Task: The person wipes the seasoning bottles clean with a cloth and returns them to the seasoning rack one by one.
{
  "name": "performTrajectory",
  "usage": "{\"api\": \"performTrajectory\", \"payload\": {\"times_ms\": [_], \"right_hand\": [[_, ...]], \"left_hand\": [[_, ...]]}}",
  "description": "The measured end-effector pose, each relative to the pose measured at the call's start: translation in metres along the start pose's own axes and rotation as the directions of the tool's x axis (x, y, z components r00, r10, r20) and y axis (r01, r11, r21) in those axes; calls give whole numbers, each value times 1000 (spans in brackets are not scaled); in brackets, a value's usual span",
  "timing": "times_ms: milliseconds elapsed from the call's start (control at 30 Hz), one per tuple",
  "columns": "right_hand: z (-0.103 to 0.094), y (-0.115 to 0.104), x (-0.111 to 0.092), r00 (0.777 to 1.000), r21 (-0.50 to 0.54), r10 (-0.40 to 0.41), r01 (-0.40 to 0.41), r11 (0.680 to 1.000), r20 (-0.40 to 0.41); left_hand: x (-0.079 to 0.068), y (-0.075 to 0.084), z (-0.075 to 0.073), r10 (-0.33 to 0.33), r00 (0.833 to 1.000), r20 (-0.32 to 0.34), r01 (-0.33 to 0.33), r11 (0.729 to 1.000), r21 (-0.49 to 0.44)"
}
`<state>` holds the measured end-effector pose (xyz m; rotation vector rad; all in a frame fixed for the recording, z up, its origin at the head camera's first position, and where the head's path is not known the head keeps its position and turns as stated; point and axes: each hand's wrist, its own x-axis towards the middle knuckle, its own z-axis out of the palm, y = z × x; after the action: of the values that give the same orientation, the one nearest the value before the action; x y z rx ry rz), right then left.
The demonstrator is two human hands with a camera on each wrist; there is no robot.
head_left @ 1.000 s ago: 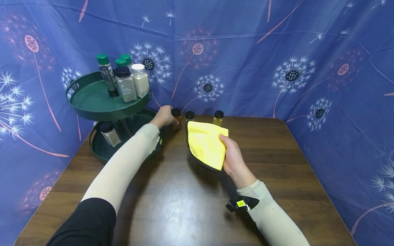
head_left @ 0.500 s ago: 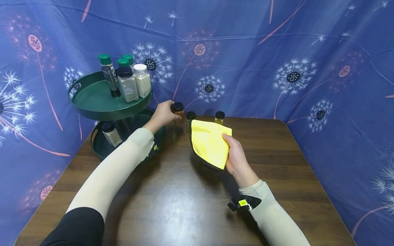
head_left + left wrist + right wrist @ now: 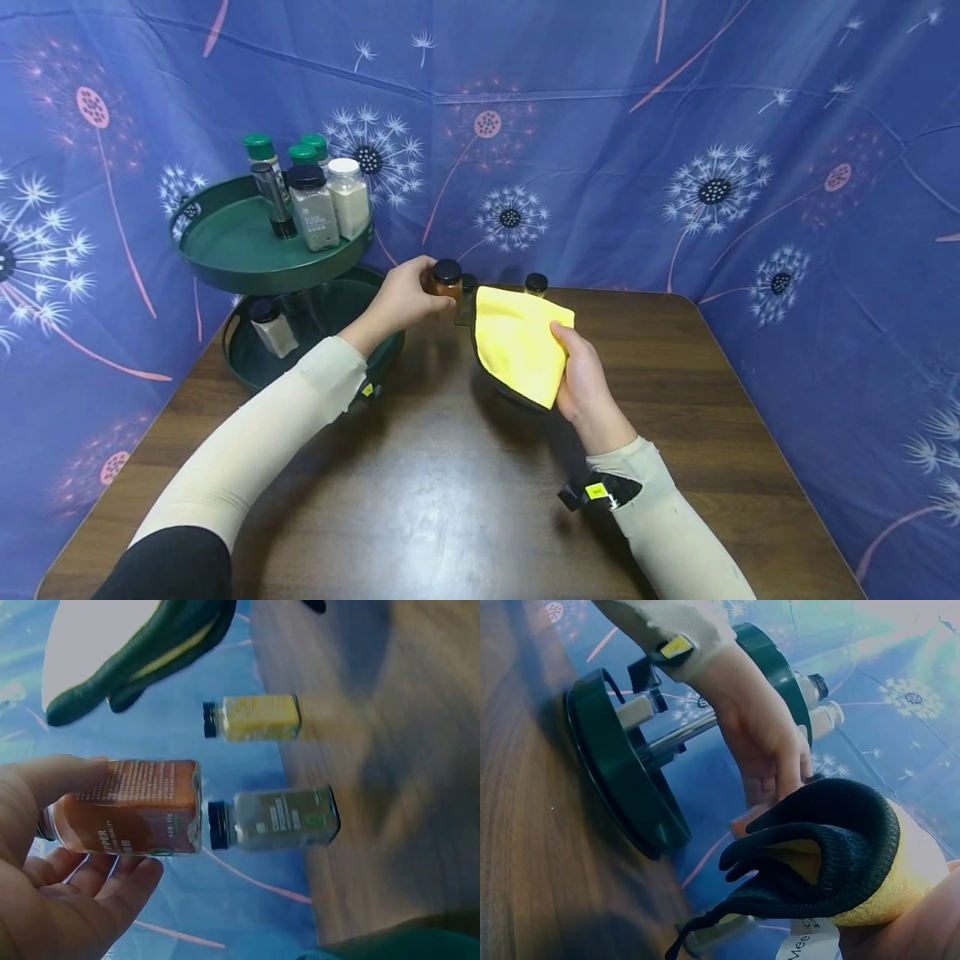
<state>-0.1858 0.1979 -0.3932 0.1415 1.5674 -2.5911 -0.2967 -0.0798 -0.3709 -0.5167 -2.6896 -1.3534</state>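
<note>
My left hand (image 3: 408, 296) grips a square glass spice jar (image 3: 139, 806) with reddish-brown powder and a black lid, lifted off the table. In the left wrist view its label shows the letters "PPER", with the thumb on one side and fingers on the other. My right hand (image 3: 588, 383) holds a folded yellow cloth (image 3: 521, 346) with a dark border, thumb on top. In the right wrist view the dark underside of the cloth and a white tag (image 3: 808, 941) show. The cloth is to the right of the jar, apart from it in the left wrist view.
Behind the cloth stand a grey-green spice jar (image 3: 277, 817) and a yellow one (image 3: 262, 718). A two-tier green rack (image 3: 247, 262) stands at left, with several bottles on top and a jar (image 3: 273, 329) below. A patterned blue cloth backdrop (image 3: 592, 167) hangs behind the wooden table (image 3: 450, 517).
My left hand has lifted the reddish-brown jar from the table and brought it right and nearer, toward the cloth. The right hand with the cloth has shifted slightly right.
</note>
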Motion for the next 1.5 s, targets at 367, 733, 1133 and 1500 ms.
{"api": "performTrajectory", "payload": {"times_ms": [367,733,1133,1500], "right_hand": [[-6,-4,1,1000,5,15,-15,1000,-15],[-7,-6,2,999,25,-5,6,1000,-42],[-1,0,2,1000,8,24,-24,1000,-2],[1,2,0,1000,0,8,-8,1000,-1]], "left_hand": [[-40,3,9,26,999,27,-23,995,-96],[-79,-3,23,28,992,124,-5,983,-184],[-101,-13,45,42,978,202,-14,990,-141],[-109,-14,58,53,966,252,-38,997,-62]]}}
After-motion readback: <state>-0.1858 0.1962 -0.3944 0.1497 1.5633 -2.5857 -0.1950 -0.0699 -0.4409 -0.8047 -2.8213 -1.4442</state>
